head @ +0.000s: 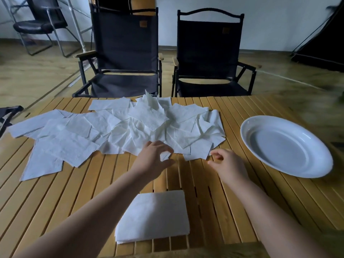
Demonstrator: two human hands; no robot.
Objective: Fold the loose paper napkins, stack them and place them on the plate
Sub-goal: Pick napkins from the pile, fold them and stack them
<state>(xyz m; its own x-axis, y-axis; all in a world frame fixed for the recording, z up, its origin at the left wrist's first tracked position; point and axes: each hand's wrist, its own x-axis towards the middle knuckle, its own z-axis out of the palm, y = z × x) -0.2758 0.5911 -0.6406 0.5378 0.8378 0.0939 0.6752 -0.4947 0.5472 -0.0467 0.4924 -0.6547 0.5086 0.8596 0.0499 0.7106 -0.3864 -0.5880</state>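
A slatted wooden table point(242, 202) fills the foreground, and two dark folding chairs point(124, 43) point(208, 49) are set behind its far edge. A wide, overlapping spread of loose napkins point(115, 131) is laid across the far half of the table, from its left side to near the middle right. A white oval plate point(277, 146) is placed to the right of the spread, apart from it, with nothing on it. A stack of folded napkins point(154, 216) is set at the near edge, between the two forearms. The left hand point(152, 162) is held at the near edge of the spread, thumb and forefinger apart, with a napkin corner seen in the gap. The right hand point(229, 164) is held just beside another corner, its fingers loosely curled with nothing between them.
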